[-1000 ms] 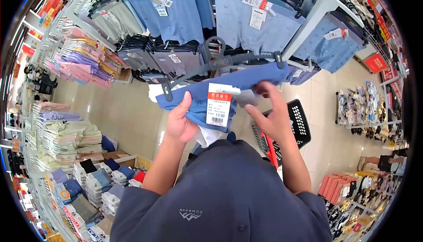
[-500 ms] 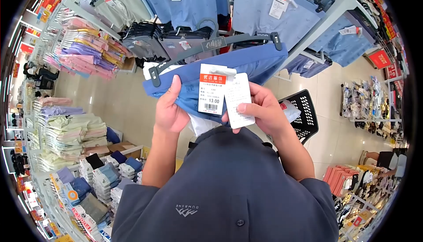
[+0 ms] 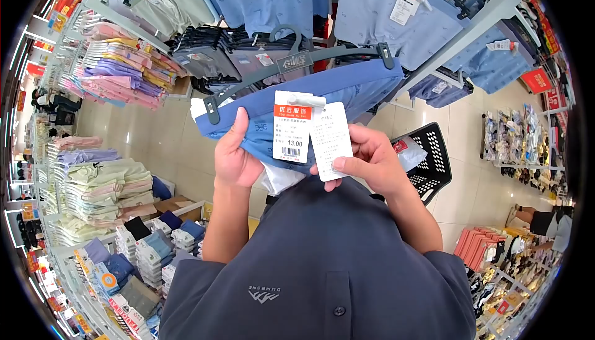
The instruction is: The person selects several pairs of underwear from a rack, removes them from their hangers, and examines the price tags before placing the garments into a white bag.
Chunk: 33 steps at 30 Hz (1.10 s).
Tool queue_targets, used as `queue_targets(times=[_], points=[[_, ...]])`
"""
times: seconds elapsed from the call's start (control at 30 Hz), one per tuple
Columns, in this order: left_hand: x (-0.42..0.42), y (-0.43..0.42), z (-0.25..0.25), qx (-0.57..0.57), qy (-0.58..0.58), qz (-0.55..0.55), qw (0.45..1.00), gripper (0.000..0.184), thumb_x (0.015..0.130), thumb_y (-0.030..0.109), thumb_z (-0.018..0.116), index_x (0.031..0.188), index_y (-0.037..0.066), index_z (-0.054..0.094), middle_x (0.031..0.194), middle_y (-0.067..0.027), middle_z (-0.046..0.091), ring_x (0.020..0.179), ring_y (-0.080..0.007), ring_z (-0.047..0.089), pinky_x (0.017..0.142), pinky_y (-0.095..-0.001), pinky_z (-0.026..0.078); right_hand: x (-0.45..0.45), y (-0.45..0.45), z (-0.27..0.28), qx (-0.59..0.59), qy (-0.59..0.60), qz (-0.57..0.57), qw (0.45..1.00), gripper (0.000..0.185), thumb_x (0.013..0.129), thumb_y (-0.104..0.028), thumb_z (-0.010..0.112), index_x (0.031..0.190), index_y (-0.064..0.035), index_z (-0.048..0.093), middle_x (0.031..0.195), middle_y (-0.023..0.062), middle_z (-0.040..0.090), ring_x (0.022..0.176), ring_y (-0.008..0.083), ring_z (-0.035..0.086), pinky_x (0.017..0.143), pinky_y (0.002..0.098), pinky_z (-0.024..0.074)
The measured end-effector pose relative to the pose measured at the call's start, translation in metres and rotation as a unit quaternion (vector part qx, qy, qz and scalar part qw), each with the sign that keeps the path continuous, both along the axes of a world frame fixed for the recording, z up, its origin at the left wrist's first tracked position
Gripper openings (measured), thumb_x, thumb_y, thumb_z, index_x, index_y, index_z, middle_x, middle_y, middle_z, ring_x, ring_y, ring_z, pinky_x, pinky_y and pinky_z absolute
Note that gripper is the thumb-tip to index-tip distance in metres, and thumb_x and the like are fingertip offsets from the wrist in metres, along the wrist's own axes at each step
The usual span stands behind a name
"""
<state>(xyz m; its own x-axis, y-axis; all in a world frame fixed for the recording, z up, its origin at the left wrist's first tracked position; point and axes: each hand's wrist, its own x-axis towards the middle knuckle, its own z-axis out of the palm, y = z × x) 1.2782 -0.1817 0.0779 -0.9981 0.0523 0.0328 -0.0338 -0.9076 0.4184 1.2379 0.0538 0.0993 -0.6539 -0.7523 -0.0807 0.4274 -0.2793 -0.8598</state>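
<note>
Blue shorts (image 3: 362, 92) hang clipped on a dark grey hanger (image 3: 248, 86) in front of my chest. My left hand (image 3: 237, 157) grips them near the left end, thumb on top, its other fingers hidden underneath. A red and white price tag (image 3: 291, 126) reading 13.00 lies over the fabric. Between the thumb and fingers of my right hand (image 3: 372, 161) is a white printed tag (image 3: 331, 139), beside the price tag. Something white (image 3: 279, 180) shows below the shorts.
Racks of blue shorts (image 3: 396, 24) stand ahead. Pink and purple garments (image 3: 124, 67) hang at the left, above folded stacks (image 3: 145, 253) lower down. A black basket (image 3: 434, 160) is beyond my right hand. Another person (image 3: 545, 222) is at the far right.
My right hand has moved in from beside the shorts and taken hold of the white tag, turning its printed face up. The shorts and my left hand have shifted slightly left.
</note>
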Motion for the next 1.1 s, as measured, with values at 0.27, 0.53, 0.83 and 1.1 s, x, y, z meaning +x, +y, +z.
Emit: queue_targets(times=[0.27, 0.53, 0.83, 1.1], points=[[-0.014, 0.002, 0.0, -0.007, -0.009, -0.007, 1.0, 0.041, 0.1, 0.025, 0.036, 0.127, -0.005, 0.043, 0.128, -0.0185, 0.052, 0.117, -0.0298, 0.053, 0.1, -0.0437, 0.041, -0.01, 0.004, 0.003, 0.005, 0.005, -0.004, 1.0, 0.039, 0.084, -0.001, 0.057, 0.121, 0.0064, 0.049, 0.097, 0.0185, 0.067, 0.07, 0.0171, 0.067, 0.062, 0.0241, 0.0525], [-0.037, 0.011, 0.0, -0.004, -0.015, -0.036, 0.999, 0.041, 0.099, 0.025, 0.037, 0.126, -0.005, 0.045, 0.127, -0.0188, 0.052, 0.116, -0.0307, 0.053, 0.1, -0.044, 0.041, -0.022, 0.014, -0.002, 0.011, -0.005, -0.039, 0.999, 0.038, 0.084, -0.002, 0.056, 0.12, 0.0064, 0.049, 0.097, 0.019, 0.067, 0.07, 0.0185, 0.067, 0.061, 0.0252, 0.0525], [-0.048, 0.02, 0.002, 0.013, -0.004, -0.073, 0.997, 0.04, 0.099, 0.025, 0.038, 0.125, -0.005, 0.046, 0.126, -0.0196, 0.053, 0.116, -0.0321, 0.053, 0.1, -0.0458, 0.041, -0.03, 0.009, 0.0, -0.121, -0.197, -0.031, 0.973, 0.054, 0.099, -0.041, 0.028, 0.13, 0.0012, 0.041, 0.107, 0.0252, 0.061, 0.079, 0.0269, 0.066, 0.064, 0.0343, 0.0536], [-0.05, 0.026, 0.002, 0.03, 0.014, -0.092, 0.995, 0.04, 0.099, 0.024, 0.039, 0.125, -0.005, 0.045, 0.126, -0.0205, 0.053, 0.115, -0.0321, 0.054, 0.1, -0.0455, 0.041, -0.034, 0.018, -0.023, -0.172, -0.193, -0.026, 0.965, 0.05, 0.099, -0.04, 0.034, 0.125, 0.0005, 0.046, 0.1, 0.0099, 0.057, 0.082, 0.0161, 0.054, 0.075, 0.0369, 0.0491]])
